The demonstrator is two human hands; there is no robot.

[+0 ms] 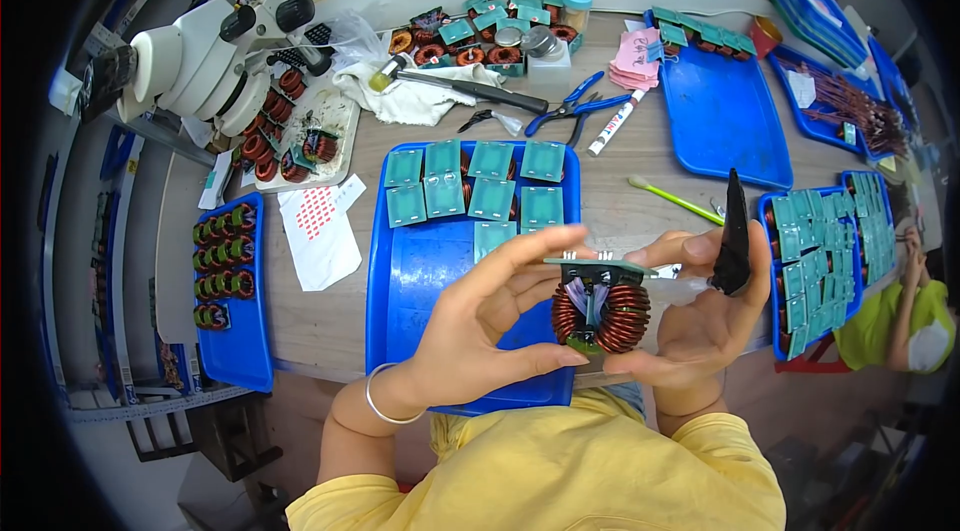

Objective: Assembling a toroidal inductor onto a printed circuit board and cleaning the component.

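Held up over the front of the blue tray is a copper-wound toroidal coil with a small green circuit board on top. My left hand grips it from the left, thumb below and fingers along the board. My right hand is closed around a black, flat, pointed tool with a translucent whitish part. Its thumb and fingertips come close to the coil's right side; whether they touch is unclear. Several coils with green boards sit board-up in the back of the tray.
Behind the tray lie a hammer, blue-handled pliers, a white marker and a white cloth. A microscope stands at left. More blue trays flank me, one with coils. A co-worker's arm shows at far right.
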